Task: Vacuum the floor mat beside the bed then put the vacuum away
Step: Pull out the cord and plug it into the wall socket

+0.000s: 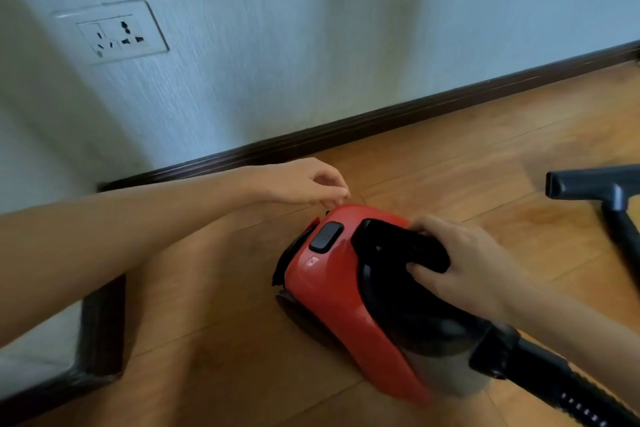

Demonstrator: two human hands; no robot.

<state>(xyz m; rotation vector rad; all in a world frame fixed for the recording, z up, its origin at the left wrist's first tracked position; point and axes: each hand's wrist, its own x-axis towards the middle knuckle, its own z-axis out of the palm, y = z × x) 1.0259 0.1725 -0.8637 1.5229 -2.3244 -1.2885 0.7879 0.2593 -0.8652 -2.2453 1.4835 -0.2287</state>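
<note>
A red canister vacuum [346,291] with a black carry handle [398,246] and a dark button on top sits on the wooden floor. My right hand [464,263] grips the black handle. My left hand [304,180] hovers just behind the vacuum's rear end, fingers loosely curled, fingertips close to its red edge; whether it pinches anything cannot be made out. A black ribbed hose [568,388] leaves the vacuum toward the lower right. The dark floor nozzle [595,184] on its tube lies on the floor at the right. No floor mat is in view.
A pale wall with a white double power socket [114,33] stands behind. A dark skirting board [381,118] runs along the wall's base. A dark-edged corner of furniture [104,329] juts in at the lower left. Wooden floor [485,149] stretches between vacuum and wall.
</note>
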